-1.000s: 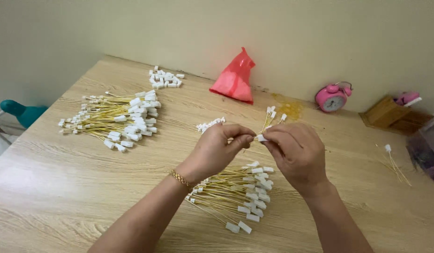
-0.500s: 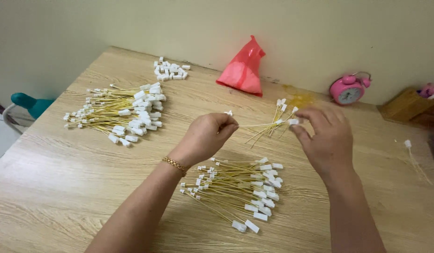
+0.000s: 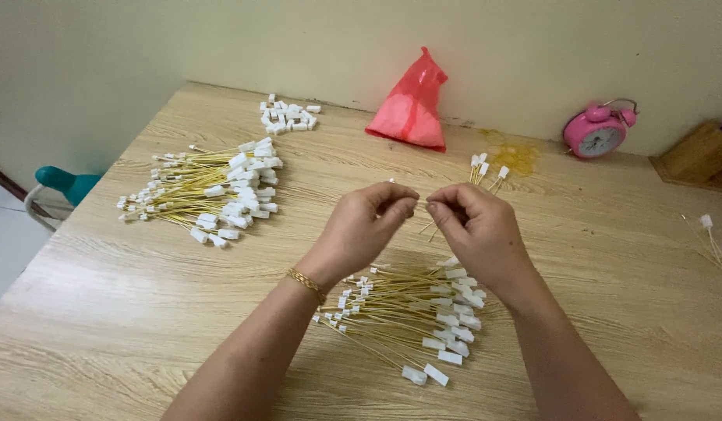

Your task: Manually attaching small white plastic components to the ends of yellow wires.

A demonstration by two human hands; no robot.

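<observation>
My left hand (image 3: 367, 223) and my right hand (image 3: 476, 231) meet above the wooden table (image 3: 127, 312), fingertips pinched together on a thin yellow wire with a small white connector end. Directly below them lies a pile of yellow wires with white connectors (image 3: 412, 312). A few more wires with white ends (image 3: 486, 170) lie just beyond my right hand. A gold bracelet (image 3: 306, 283) circles my left wrist.
A bigger heap of the same wires (image 3: 209, 185) lies at the left. Loose white connectors (image 3: 287, 115) sit near the wall beside a red plastic bag (image 3: 412, 105). A pink alarm clock (image 3: 599, 131), a wooden box (image 3: 700, 154) and a teal chair (image 3: 61, 187) border the area.
My hands were apart with a wire stretched between them; now they have come together over the near pile. The camera has shifted slightly.
</observation>
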